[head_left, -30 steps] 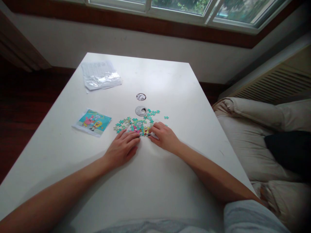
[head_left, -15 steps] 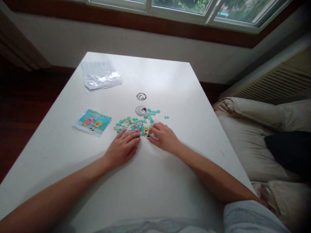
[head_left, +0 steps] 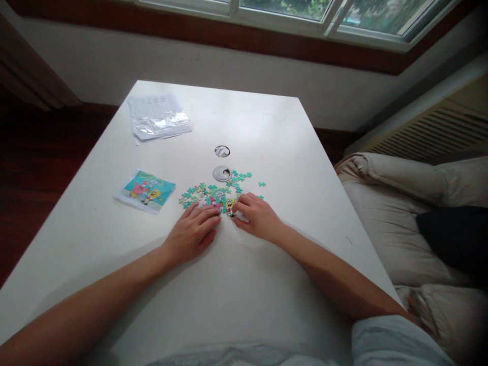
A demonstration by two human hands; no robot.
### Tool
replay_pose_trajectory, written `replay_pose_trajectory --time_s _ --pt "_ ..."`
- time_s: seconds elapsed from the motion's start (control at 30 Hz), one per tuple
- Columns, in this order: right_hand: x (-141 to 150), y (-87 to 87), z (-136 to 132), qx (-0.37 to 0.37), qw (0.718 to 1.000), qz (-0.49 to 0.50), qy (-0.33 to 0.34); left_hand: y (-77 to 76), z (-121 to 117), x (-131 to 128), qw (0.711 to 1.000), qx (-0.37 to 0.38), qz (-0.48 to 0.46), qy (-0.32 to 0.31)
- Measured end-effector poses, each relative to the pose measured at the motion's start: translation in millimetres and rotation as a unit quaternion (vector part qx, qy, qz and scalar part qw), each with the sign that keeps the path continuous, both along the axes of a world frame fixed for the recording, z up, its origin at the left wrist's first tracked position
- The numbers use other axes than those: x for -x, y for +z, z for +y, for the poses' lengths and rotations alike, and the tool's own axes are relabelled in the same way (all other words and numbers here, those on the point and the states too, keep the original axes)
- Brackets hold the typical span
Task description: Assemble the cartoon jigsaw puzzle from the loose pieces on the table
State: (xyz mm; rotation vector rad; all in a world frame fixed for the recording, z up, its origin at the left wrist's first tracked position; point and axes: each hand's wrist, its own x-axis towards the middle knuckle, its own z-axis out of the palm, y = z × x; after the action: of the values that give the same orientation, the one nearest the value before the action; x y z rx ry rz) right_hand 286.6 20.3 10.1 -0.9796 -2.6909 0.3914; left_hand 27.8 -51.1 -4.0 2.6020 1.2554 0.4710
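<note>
A partly joined jigsaw puzzle with cartoon figures lies flat on the white table, loose green puzzle pieces scattered around it. My left hand rests palm down, its fingers stretched out and fingertips touching the puzzle's lower left edge. At the lower right, beside the yellow figure, my right hand has its thumb and fingers curled together on a puzzle piece, mostly covered by the fingertips. Left of the hands lies the picture card in a clear sleeve, showing the same figures.
Papers in a clear plastic bag lie at the table's far left. Two round openings in the tabletop, one with a grey grommet, sit just beyond the pieces. A beige sofa stands along the right side; a window is behind the far wall.
My right fingertips have shifted very slightly at the puzzle's lower right edge. The left hand stays in place, and the loose pieces look the same.
</note>
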Motion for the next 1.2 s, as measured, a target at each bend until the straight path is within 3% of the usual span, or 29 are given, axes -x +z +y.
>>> replay_pose_trajectory --time_s 0.87,1.03,1.2 --pt "0 -6.0 2 0.011 0.999 0.034 0.03 1.0 1 -1 1.0 -0.004 -0.015 0.0" --pt "2 -4.4 0 0.016 0.997 0.041 0.061 0.1 1 0 1.0 -0.005 -0.004 0.0" --pt "5 -10.5 -1 0.0 0.999 0.037 0.031 -0.4 0 -1 1.0 -0.005 -0.008 0.001"
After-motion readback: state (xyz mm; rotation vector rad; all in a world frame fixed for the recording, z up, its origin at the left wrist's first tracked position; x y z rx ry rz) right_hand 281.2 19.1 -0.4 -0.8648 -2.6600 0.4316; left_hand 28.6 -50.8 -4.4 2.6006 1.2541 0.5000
